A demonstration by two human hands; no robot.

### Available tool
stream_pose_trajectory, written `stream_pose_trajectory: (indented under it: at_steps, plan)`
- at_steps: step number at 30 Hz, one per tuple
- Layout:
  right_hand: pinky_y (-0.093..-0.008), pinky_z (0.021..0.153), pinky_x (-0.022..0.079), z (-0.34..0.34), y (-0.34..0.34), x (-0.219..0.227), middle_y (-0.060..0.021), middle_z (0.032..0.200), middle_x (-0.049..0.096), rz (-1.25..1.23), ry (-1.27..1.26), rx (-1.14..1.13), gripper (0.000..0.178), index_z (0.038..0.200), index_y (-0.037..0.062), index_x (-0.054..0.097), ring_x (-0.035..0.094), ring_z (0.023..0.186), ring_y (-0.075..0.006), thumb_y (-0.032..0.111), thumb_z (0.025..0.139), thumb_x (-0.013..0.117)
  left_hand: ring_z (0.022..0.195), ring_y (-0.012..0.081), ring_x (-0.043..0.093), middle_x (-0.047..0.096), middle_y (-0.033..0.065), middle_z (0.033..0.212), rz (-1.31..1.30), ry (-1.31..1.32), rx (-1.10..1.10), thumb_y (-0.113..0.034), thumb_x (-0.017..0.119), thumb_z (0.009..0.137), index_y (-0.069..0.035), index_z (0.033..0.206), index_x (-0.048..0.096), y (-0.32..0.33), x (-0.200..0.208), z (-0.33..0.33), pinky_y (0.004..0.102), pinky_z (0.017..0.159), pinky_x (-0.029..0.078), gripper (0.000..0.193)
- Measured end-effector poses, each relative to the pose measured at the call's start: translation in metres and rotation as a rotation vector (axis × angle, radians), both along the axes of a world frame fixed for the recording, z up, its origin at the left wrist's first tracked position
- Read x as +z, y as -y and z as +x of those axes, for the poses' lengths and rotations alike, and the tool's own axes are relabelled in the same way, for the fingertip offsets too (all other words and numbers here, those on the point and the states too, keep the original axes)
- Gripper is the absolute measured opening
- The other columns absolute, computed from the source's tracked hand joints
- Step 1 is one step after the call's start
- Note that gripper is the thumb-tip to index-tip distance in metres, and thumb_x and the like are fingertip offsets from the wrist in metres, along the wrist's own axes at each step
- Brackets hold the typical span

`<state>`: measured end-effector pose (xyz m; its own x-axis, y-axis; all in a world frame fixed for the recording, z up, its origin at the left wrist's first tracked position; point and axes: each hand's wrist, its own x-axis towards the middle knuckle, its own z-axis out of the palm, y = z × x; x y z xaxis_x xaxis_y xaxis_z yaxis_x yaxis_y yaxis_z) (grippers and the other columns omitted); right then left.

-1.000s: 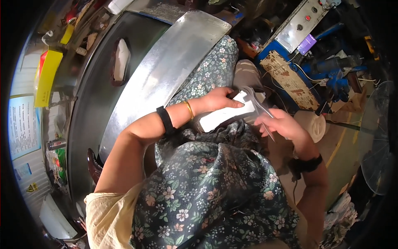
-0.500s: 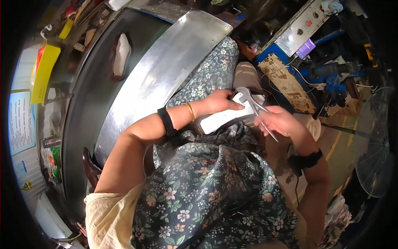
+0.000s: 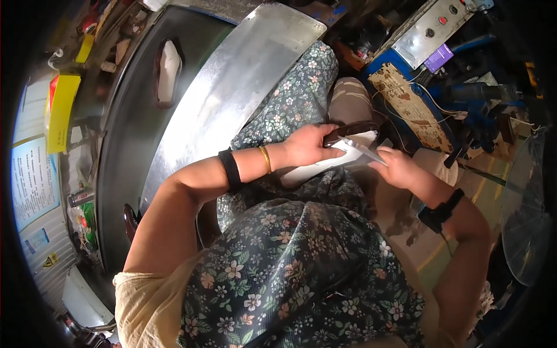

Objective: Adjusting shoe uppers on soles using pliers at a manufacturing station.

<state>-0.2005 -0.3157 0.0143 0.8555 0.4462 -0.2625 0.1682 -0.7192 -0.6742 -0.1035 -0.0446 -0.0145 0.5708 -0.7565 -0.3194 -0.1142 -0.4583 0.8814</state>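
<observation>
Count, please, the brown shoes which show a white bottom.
2: the held shoe in the left hand, and the other shoe on the dark belt, upper left. More may be hidden.

A cluttered workshop under strong, uneven light.
At left, a ridged pale wall [image 3: 58, 240] carries a light-blue notice [image 3: 36, 177], beyond a dark belt [image 3: 130, 127]; a bare metal sheet [image 3: 232, 75] catches the glare. At right, a blue-framed machine [image 3: 438, 122], a yellow-lined floor [image 3: 478, 185] and a round fan [image 3: 525, 226] show.
</observation>
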Motion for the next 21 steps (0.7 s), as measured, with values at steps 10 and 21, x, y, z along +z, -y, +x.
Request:
stream_pose_trajectory:
  at_steps: [10,21]
  plan:
    - [-0.0447,0.066,0.05,-0.014,0.014,-0.056,-0.0126,0.091,0.056,0.072,0.414,0.026,0.022,0.088,0.0024,0.055,0.06,0.075,-0.0356,0.018,0.083,0.068,0.102,0.0103,0.055,0.06,0.0048,0.115,-0.182,-1.077,0.069,-0.028,0.069,0.088,0.001,0.138,0.043,0.018,0.015,0.02,0.0255,0.089,0.044,0.063]
    - [-0.038,0.079,0.049,-0.084,0.004,0.051,-0.0151,0.108,0.062,0.047,-0.085,-0.138,0.032,0.113,-0.0032,0.058,0.061,0.094,-0.0345,0.023,0.094,0.058,0.079,0.0139,0.06,0.068,0.0062,0.09,0.085,-0.393,-0.068,-0.029,0.074,0.083,0.0,0.11,0.064,0.042,0.015,0.005,0.029,0.07,0.048,0.041]
